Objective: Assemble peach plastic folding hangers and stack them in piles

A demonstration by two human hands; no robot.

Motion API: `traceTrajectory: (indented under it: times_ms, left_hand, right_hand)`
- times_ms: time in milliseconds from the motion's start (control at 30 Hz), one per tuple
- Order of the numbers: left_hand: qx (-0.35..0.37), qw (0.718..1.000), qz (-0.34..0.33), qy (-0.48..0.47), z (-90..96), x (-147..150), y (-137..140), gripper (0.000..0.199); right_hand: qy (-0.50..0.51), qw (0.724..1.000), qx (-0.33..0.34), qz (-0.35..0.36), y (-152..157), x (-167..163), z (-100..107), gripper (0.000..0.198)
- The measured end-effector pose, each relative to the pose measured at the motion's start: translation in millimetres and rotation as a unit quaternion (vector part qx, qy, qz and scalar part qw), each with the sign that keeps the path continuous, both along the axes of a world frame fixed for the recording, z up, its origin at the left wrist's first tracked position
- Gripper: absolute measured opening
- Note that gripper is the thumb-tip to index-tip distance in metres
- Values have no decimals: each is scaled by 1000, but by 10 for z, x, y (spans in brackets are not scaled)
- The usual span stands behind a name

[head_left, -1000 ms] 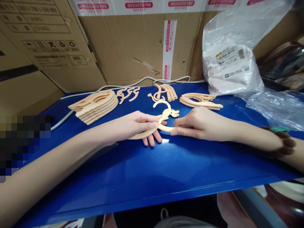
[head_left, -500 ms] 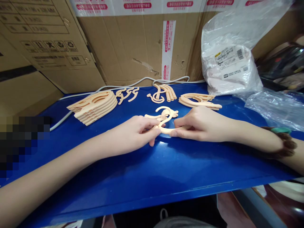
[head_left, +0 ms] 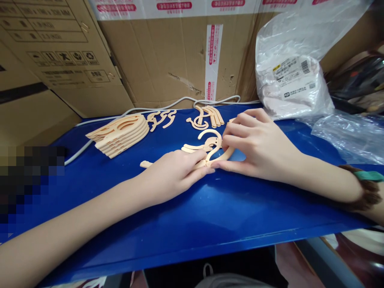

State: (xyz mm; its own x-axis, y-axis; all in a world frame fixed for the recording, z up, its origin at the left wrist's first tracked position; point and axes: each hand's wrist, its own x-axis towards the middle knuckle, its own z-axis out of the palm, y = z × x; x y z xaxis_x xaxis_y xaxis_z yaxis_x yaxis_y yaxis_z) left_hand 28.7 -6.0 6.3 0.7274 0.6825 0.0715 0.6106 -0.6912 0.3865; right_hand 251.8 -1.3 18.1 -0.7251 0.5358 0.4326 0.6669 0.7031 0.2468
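Beyond the right hand [head_left: 258,146] and to its right stands a clear bag [head_left: 271,44] with something whitish inside and a printed label [head_left: 292,76] showing. A second bag [head_left: 351,134] lies crumpled nearer the right wrist. A large box [head_left: 162,56] rises beyond both hands, and a box [head_left: 60,76] stands beyond the left hand [head_left: 175,172] and to its left; their insides are hidden.

The hanger [head_left: 220,141] is between the hands, its hook curling up just beyond the fingertips. The left hand, palm down, is clamped on it at the foot of the hook, thumb along the near side. The right hand arches over the hanger's right arm, knuckles up, thumb on the near side and fingers on the far side, gripping it. The two thumbs nearly meet. A brown band [head_left: 360,196] circles the right wrist.

Just beyond the left fingers lie loose parts [head_left: 192,149]. Farther off, to that hand's left, is a stack [head_left: 120,134], with clips [head_left: 163,117] beside it. Straight beyond the hook are curved arms [head_left: 214,116]; a cable [head_left: 180,102] winds behind these.

Blue table [head_left: 210,216] stretches from under the wrists to its near edge, well apart from both hands.
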Motion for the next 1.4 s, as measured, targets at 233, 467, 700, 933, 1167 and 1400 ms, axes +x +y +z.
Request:
traceTrajectory:
  times_ms: [233,467,700,933,1167,1400]
  left_hand:
    - [51,994,34,93,11,51,-85,24]
    - [60,992,68,84,-18,39,-79,35]
    - [106,984,59,129,11,46,-77,34]
    - [184,971,17,153,1,45,-113,30]
    - [330,941,-38,70,-59,5,-115,24]
    - [354,930,-52,86,-27,27,-43,27]
  right_hand:
    - [53,997,48,-38,-39,27,76,42]
    - [65,998,-19,-10,-111,4,17,33]
    - [41,998,-35,-36,-31,6,-56,34]
    - [56,997,-54,-21,-52,1,-15,33]
    - [70,992,-65,-79,8,-4,-17,30]
    - [43,990,-72,-112,141,71,-17,17]
